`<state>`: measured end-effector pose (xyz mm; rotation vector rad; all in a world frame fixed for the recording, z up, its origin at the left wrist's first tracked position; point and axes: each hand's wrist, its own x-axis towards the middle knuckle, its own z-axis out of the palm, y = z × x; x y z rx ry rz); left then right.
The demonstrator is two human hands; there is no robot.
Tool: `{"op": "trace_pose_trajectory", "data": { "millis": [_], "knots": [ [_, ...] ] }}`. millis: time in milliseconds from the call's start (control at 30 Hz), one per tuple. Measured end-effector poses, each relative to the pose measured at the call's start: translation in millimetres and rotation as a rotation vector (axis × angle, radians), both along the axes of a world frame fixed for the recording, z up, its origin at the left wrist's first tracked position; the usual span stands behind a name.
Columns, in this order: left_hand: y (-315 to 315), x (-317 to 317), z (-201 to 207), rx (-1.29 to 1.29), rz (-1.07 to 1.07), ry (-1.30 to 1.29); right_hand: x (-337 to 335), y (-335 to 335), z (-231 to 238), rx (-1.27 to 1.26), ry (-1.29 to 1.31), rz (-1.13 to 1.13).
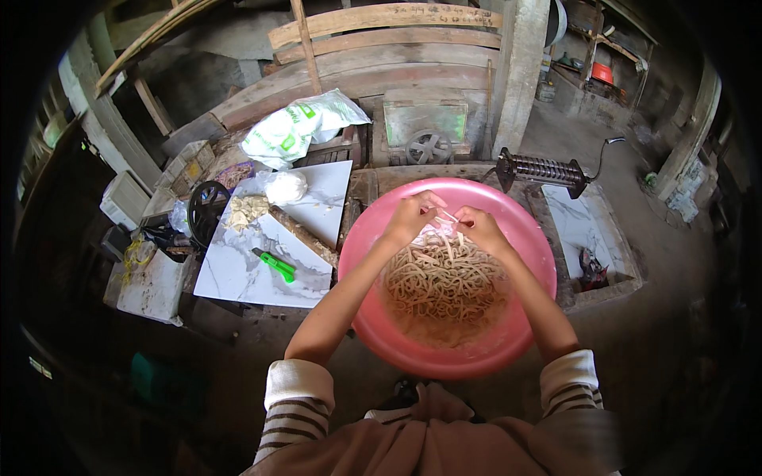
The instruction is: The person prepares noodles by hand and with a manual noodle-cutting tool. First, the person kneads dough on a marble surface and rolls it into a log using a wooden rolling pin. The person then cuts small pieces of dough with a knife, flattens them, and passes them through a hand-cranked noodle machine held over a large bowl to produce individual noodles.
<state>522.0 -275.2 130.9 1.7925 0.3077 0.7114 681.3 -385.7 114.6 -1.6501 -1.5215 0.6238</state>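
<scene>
A large pink basin (369, 309) holds a tangled heap of pale brown noodle-like dough strips (444, 285), with loose flour-like powder around them. Above its far side, my left hand (411, 218) and my right hand (481, 230) are held close together with fingers pinched. Between them they grip a thin pale dough strip (448, 216), and more strips hang down toward the heap. To the left, on a marble-patterned board (230, 278), lie a green utility knife (275, 265), a wooden rolling pin (303, 233), lumpy pale dough (244, 211) and a white bag (286, 188).
A metal roller with a crank (544, 172) stands beyond the basin's right rim, near a second marble-patterned slab (583, 226). A white and green sack (302, 131) lies at the back left. A black handwheel (208, 213) stands beside the board, and a concrete post (522, 79) rises behind.
</scene>
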Motion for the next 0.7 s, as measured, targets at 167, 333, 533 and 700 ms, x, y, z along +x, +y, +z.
{"op": "trace_pose_trajectory", "data": {
  "millis": [167,333,533,700],
  "knots": [
    [-1,-17,-2,0.154,0.194,0.151,4,-4,5,0.007,-0.089,-0.128],
    [-18,-26,-5,0.231,0.332,0.224,21,-22,-9,0.063,-0.428,-0.186],
    [-67,-150,-4,0.095,0.812,-0.148,15,-149,45,0.462,0.037,-0.617],
    [-158,-289,-106,-0.324,1.391,-0.321,42,-307,-54,0.866,0.205,-1.392]
  ]
}}
